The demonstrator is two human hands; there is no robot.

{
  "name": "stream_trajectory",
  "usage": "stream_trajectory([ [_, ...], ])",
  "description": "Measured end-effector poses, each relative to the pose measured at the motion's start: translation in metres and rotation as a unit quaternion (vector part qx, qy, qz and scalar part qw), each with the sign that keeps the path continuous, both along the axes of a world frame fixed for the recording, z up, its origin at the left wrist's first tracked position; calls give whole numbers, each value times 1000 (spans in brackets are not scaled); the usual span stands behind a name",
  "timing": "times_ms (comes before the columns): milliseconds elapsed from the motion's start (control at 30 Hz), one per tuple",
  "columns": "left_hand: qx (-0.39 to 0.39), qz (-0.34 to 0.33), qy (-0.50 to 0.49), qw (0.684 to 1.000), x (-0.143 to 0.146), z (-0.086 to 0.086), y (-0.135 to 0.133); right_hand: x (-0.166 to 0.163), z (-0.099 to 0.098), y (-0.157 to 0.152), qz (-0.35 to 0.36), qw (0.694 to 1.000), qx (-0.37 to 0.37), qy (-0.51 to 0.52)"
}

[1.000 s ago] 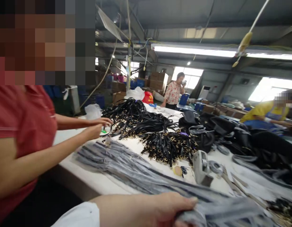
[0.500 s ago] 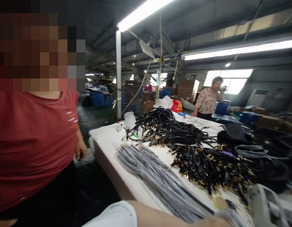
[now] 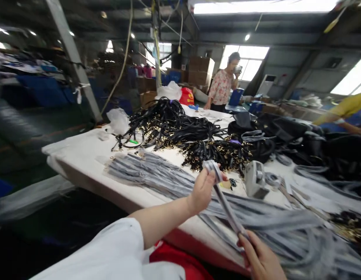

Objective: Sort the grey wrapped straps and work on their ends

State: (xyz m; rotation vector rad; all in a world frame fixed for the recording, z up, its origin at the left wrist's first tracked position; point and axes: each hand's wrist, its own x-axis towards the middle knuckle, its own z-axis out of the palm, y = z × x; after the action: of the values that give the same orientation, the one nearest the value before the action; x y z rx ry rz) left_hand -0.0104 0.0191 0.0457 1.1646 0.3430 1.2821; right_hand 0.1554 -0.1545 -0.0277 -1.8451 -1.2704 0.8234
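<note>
My left hand (image 3: 203,190) is raised over the white table (image 3: 81,151) and pinches the upper end of a grey wrapped strap (image 3: 225,202). My right hand (image 3: 260,258), low at the bottom edge, grips the lower end of the same strap, which runs slanted between the two hands. Under them lies a long pile of grey wrapped straps (image 3: 157,177) stretched across the table. Beyond it are heaps of black straps with gold buckles (image 3: 183,134).
A grey tape dispenser (image 3: 254,179) stands right of my left hand. Black bags (image 3: 285,134) crowd the table's right side. One person in a floral top (image 3: 222,87) stands at the far end; a person's yellow sleeve (image 3: 344,114) shows at right. Cardboard boxes (image 3: 200,68) are stacked behind.
The person in red who stood at the left is gone from view. My left hand has lifted off the pile with one strap, and my right hand has come in to hold its lower end.
</note>
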Motion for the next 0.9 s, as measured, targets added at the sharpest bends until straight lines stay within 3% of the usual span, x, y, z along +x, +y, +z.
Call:
stream_trajectory([
  [100,76,26,60,995,-4,-5,1,-9,2,5,5,999,23,-45],
  [167,168,62,142,973,-8,-9,-1,-17,12,5,12,998,38,-49],
  [300,366,95,319,869,-15,-26,4,-28,36,4,19,998,43,-37],
  [400,455,105,345,814,-15,-43,16,-30,46,4,30,998,41,23],
  [500,509,132,328,785,-15,-52,22,-29,42,5,58,985,19,163],
  [633,594,117,317,730,-15,-52,10,-24,25,5,69,923,6,378],
  [700,625,99,305,712,-12,-54,-1,-21,20,6,57,916,15,397],
  [800,618,70,302,722,-7,-59,-13,-15,18,5,50,921,22,385],
  [900,579,-5,378,723,-7,-60,-17,-10,19,4,30,938,27,344],
])
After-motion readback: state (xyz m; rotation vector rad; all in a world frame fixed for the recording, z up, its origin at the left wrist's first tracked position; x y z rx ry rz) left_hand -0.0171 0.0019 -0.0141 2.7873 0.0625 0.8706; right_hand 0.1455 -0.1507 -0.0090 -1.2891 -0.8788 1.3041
